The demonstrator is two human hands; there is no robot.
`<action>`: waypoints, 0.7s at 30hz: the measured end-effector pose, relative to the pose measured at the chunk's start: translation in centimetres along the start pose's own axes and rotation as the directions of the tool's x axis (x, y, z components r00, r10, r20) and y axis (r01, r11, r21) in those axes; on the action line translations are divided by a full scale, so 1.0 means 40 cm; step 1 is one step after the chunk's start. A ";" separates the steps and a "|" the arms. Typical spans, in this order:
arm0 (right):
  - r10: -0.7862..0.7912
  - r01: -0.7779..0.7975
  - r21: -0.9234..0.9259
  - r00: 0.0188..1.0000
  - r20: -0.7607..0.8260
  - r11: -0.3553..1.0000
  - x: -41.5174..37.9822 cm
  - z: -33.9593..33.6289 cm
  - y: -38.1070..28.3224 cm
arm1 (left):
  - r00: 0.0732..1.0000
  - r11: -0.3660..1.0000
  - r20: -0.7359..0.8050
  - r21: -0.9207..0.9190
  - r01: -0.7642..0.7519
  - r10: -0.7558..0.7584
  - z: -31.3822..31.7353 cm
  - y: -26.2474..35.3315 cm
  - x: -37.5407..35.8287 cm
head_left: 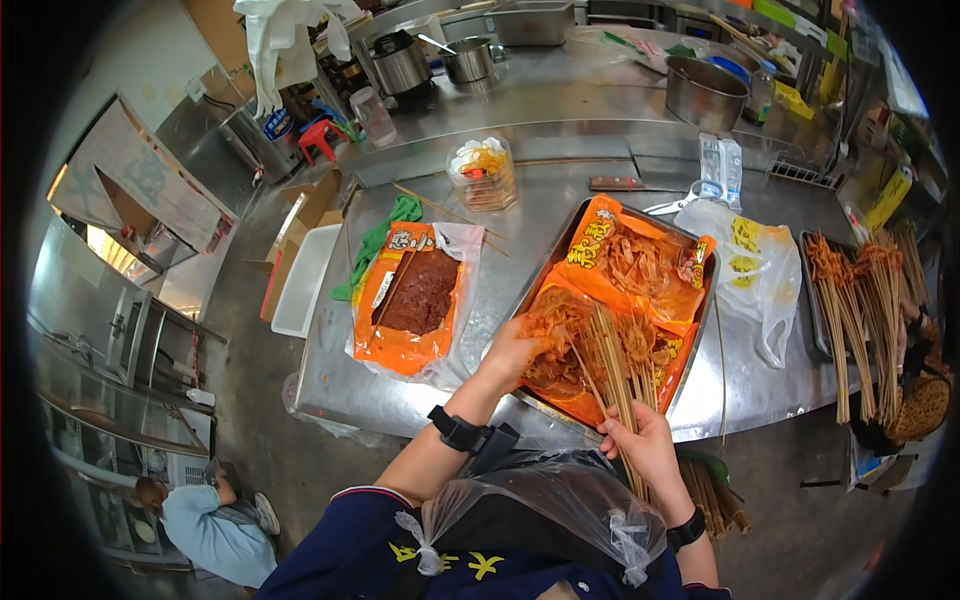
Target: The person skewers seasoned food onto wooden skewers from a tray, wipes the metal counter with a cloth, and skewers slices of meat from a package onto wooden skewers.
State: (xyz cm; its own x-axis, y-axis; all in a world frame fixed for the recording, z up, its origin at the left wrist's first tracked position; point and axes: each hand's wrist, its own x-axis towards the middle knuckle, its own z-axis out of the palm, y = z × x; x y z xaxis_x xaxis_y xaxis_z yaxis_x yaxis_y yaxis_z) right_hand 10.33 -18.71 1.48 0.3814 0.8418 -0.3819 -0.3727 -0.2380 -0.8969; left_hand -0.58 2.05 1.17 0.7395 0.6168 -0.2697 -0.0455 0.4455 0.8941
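Note:
In the head view, my left hand (513, 352) reaches into a metal tray (527, 296), fingers closed around some of the orange-coated food strips (552, 318). My right hand (643, 446) pinches a bamboo skewer (588, 375) near its lower end. Beside that skewer lies a bundle of bamboo skewers (612, 350) with orange food on their upper ends, resting in the tray's near right part. Inside the tray are opened orange printed bags (584, 250), and more sauced strips (640, 262) spill over the far one. My left fingertips are partly hidden by the food.
Left of the tray lies an orange bag of dark red meat (424, 290), near a green cloth (384, 240). A clear tub (482, 180), scissors (690, 200) and a plastic bag (750, 262) sit around. Loaded skewers (850, 310) fill a right-hand tray. A person (215, 530) is at lower left.

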 end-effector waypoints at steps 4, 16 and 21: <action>-0.012 0.012 -0.004 1.000 -0.006 1.000 0.000 0.002 -0.001 | 0.997 0.997 -0.031 -0.028 -0.065 0.064 0.004 -0.020 0.011; -0.026 0.026 0.000 0.999 -0.020 1.000 -0.004 0.003 0.001 | 0.968 0.994 -0.226 0.009 -0.110 0.109 0.015 -0.036 0.032; -0.019 0.018 -0.024 1.000 -0.016 1.000 -0.009 0.007 -0.009 | 0.951 0.989 -0.271 0.045 -0.142 0.149 0.036 -0.030 0.036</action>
State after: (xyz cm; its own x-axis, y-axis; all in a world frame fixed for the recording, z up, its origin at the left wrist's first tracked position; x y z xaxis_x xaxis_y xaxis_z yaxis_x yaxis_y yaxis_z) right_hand 10.08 -18.78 2.02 0.4022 0.8380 -0.3688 -0.3451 -0.2343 -0.9088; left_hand 1.51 1.44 0.22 0.5143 0.8289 -0.2199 -0.1200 0.3235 0.9386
